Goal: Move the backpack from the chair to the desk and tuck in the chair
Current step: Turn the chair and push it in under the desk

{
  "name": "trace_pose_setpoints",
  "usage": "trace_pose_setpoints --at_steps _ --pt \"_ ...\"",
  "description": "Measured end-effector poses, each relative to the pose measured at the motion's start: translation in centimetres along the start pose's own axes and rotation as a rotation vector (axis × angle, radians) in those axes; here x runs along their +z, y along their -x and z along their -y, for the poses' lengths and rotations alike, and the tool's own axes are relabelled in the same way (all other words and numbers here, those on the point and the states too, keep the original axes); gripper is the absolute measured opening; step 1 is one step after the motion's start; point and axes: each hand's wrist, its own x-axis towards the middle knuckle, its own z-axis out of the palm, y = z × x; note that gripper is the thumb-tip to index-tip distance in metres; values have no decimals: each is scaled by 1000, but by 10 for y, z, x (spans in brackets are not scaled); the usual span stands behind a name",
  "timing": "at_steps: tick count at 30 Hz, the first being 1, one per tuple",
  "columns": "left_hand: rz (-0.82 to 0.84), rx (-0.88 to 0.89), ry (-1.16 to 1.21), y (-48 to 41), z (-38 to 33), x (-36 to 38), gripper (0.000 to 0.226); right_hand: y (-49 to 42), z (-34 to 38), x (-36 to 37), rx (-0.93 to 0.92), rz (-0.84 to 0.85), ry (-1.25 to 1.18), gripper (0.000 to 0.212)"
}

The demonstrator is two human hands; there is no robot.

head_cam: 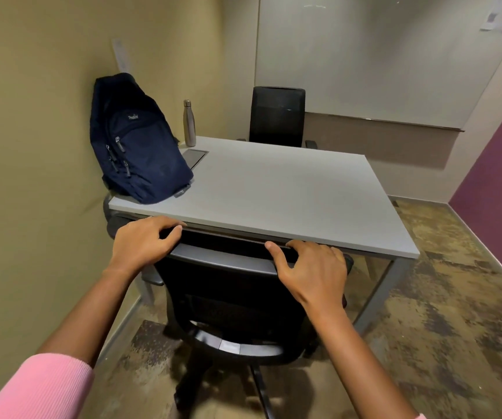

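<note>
Fingers [171, 229] of the left hand [142, 241] curl over the top edge of the near chair [231, 285], their tips tucked down on the far side of the backrest, just under the front edge of the desk [274, 189]. Those of the right hand [314, 272] do the same further along the same edge: the thumb lies out flat along the grey top bar while the other digits bend over it, so both hands are closed in a grip on the backrest, one towards each end.

From the head camera, the chair stands pushed in against the desk, its backrest top sitting right at the desktop's near edge and its seat hidden beneath the surface. The black base and castors show below on the mottled brown floor [440, 328]. Both forearms reach forward, and a pink ribbed sleeve [38, 388] is pushed up on the left one.

On the grey desktop, the navy backpack [136, 140] stands upright at the near left corner, leaning back against the tan wall [32, 131], zip pockets facing the camera. Beyond it, near the wall, a steel bottle [189, 124] stands upright, and a flat grey hatch [195, 157] lies flush in the surface between bottle and bag, partly covered by the bag. A second black chair [277, 116] faces in from the far side of the desk, in front of a large whiteboard [380, 55].
</note>
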Motion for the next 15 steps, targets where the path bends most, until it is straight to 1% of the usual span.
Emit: trace_pose_setpoints --at_steps 3,5,7,9,12,15 --pt "-15 9 9 -15 12 3 46 -11 12 10 29 -31 -5 83" --pt "-15 22 14 -27 19 6 37 -20 18 17 41 -50 -21 87" --pt "-15 34 25 -41 27 9 29 -31 24 24 48 -59 -32 86" --pt "-20 38 41 -55 34 13 27 -43 29 31 53 -50 -30 82" --pt "-35 61 51 -75 45 21 29 -63 34 42 66 -31 -22 69" --pt "-44 68 50 -95 55 26 26 -83 40 53 78 -26 -28 64"
